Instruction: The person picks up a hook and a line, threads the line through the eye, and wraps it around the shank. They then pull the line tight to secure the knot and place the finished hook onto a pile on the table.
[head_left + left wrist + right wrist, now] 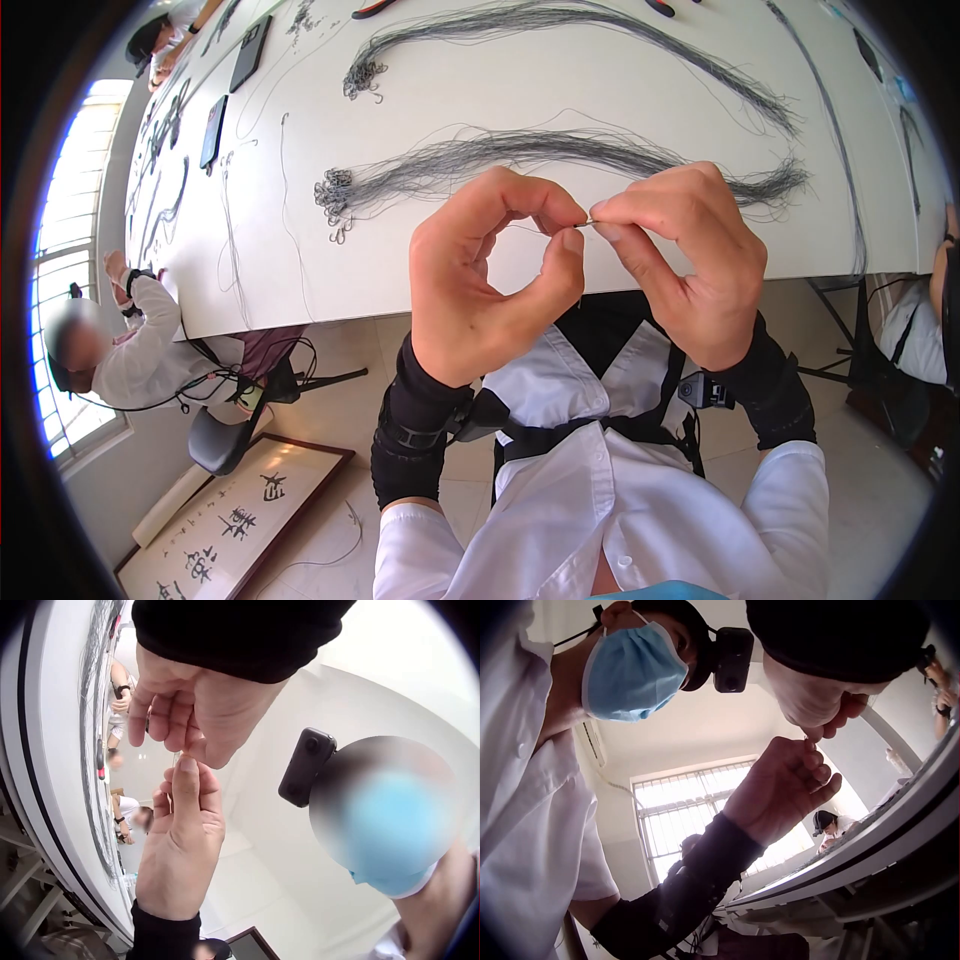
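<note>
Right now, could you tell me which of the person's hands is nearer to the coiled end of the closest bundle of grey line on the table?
Left. The left hand is raised just right of the coiled end; the right hand is farther right.

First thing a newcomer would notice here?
The two hands meeting in mid-air above the table edge: the left hand and right hand pinch a tiny metal piece between fingertips, with a thin line trailing from it. Behind them, bundles of dark line with hooks lie spread across the white table.
</note>
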`<state>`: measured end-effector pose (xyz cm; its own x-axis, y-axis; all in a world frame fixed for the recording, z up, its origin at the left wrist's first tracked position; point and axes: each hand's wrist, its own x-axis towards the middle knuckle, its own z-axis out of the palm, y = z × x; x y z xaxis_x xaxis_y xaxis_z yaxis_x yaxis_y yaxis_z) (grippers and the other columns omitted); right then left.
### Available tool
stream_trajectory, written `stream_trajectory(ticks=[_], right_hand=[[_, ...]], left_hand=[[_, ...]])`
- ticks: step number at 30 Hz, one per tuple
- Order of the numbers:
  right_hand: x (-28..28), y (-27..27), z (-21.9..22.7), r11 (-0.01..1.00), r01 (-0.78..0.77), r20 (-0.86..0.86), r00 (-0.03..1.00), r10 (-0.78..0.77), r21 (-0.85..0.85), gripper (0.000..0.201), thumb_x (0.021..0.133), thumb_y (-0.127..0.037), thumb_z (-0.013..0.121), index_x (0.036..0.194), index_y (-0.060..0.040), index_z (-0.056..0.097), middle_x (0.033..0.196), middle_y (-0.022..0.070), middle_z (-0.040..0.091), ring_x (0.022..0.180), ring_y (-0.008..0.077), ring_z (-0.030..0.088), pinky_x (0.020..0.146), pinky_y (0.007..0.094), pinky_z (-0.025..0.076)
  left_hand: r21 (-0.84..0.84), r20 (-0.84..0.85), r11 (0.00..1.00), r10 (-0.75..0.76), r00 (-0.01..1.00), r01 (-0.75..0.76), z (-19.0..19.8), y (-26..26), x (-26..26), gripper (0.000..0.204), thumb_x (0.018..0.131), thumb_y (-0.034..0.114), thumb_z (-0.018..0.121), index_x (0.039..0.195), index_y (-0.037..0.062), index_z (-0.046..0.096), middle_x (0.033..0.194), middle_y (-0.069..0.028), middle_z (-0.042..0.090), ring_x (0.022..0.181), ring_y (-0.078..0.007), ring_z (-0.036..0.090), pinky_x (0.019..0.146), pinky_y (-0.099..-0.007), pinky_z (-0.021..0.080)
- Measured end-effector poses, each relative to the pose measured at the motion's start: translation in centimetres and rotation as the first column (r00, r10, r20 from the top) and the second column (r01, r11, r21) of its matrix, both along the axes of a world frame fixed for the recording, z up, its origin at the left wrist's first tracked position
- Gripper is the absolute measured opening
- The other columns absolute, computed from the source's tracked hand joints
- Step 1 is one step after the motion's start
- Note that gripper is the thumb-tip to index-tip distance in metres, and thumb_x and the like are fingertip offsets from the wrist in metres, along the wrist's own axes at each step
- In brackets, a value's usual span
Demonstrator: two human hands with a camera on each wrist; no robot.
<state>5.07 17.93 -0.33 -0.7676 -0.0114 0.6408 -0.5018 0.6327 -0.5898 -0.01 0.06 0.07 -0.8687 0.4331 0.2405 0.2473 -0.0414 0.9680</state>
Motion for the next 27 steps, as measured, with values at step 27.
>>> stream_trajectory(ticks=[27], right_hand=[[-0.3, 3.8, 2.2, 0.854, 0.167, 0.268, 0.963, -0.034, -0.493, 0.015, 0.098, -0.014, 0.063, 0.105, 0.0001, 0.065, 0.09, 0.0002, 0.063, 0.079, 0.0071, 0.053, 0.074, 0.0223, 0.044]], left_hand=[[0.005, -0.28, 0.973, 0.222, 0.934, -0.23, 0.4, -2.8, -0.8, 0.013, 0.082, -0.009, 0.071, 0.092, -0.0021, 0.064, 0.086, -0.0063, 0.067, 0.08, -0.0138, 0.062, 0.078, -0.0273, 0.049]])
